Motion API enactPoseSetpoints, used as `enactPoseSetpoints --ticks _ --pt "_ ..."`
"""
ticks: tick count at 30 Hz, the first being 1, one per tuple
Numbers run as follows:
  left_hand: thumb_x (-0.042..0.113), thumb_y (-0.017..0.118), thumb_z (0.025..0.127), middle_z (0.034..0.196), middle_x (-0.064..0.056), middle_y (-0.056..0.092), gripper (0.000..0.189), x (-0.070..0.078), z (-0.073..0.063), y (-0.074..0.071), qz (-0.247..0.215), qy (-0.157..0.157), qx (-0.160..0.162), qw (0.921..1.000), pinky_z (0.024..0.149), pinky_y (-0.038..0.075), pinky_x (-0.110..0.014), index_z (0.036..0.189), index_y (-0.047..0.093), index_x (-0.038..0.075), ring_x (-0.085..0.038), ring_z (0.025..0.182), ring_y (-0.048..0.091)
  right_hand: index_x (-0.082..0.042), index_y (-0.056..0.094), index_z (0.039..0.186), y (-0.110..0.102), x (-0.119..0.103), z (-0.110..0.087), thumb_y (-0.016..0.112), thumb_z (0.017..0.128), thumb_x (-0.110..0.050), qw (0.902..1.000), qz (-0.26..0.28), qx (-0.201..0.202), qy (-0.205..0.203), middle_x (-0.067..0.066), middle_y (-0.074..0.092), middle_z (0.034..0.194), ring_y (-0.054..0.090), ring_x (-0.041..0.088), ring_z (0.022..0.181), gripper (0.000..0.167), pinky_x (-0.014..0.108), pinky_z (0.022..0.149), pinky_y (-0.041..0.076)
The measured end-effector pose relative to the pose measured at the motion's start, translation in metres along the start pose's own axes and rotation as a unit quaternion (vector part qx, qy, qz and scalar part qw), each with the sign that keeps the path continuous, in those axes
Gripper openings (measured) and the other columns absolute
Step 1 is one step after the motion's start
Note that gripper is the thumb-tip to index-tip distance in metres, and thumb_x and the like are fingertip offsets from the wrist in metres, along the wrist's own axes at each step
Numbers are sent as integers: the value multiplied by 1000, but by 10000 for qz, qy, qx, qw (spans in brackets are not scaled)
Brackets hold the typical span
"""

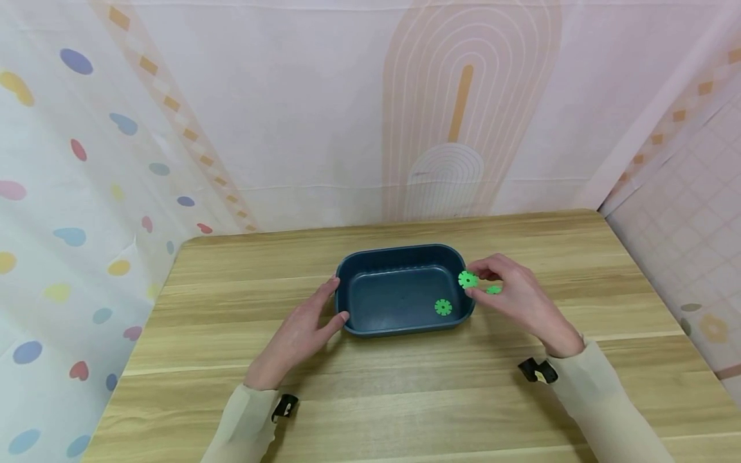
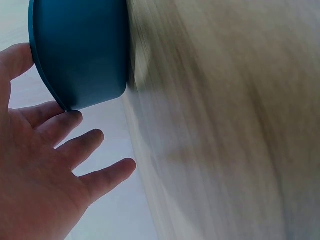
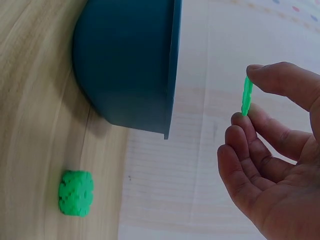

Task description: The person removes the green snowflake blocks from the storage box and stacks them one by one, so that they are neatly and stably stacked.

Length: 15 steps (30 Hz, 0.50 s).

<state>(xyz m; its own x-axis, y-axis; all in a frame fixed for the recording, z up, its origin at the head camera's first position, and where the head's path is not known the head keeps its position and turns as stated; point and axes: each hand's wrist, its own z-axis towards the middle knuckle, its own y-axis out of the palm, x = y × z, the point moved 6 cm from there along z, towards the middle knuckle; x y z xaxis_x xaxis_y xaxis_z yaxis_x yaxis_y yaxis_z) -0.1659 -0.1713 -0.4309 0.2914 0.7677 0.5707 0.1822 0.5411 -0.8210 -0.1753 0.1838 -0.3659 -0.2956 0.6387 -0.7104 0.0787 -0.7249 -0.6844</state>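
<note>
A dark blue rectangular plastic basin [image 1: 384,333] stands on the table. My left hand [image 1: 299,337] is at its left end, thumb and fingers spread and fairly straight, fingertips touching the rim; the left wrist view shows the same contact. My right hand [image 1: 518,297] pinches a green interlocking disc [image 1: 467,279] between thumb and fingertips, over the basin's right rim. In the right wrist view this notched disc [image 3: 246,96] is edge-on, above rim height. Another green disc [image 1: 443,307] lies flat inside the basin, towards the right.
A short stack of green discs [image 3: 76,193] sits on the table just right of the basin, partly behind my right hand in the head view. The wood-grain table [image 1: 393,405] meets a patterned cloth backdrop [image 1: 312,116] at the back and sides.
</note>
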Motion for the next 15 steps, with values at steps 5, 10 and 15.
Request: enactPoseSetpoints --ticks 5,10,15 --pt "48 58 105 166 -13 35 75 0 0 0 11 10 0 10000 115 38 -59 164 30 10 -38 147 41 -2 71 121 -4 2 -2 79 91 -10 10000 -51 52 22 14 68 117 66 33 107 32 54 94 55" --pt "48 58 105 166 -13 34 75 1 0 0 17 -20 -13 10000 115 38 -59 164 30 10 -38 147 41 -2 71 120 -7 7 -3 79 91 -8 9999 -69 111 43 13 69 115 66 33 106 31 55 95 54" --pt "46 58 105 167 -13 33 75 1 0 0 26 -34 -24 10000 115 38 -59 164 29 10 -39 147 40 -1 71 119 -8 14 -4 78 90 -8 9998 -136 124 87 13 68 113 66 33 106 30 55 96 55"
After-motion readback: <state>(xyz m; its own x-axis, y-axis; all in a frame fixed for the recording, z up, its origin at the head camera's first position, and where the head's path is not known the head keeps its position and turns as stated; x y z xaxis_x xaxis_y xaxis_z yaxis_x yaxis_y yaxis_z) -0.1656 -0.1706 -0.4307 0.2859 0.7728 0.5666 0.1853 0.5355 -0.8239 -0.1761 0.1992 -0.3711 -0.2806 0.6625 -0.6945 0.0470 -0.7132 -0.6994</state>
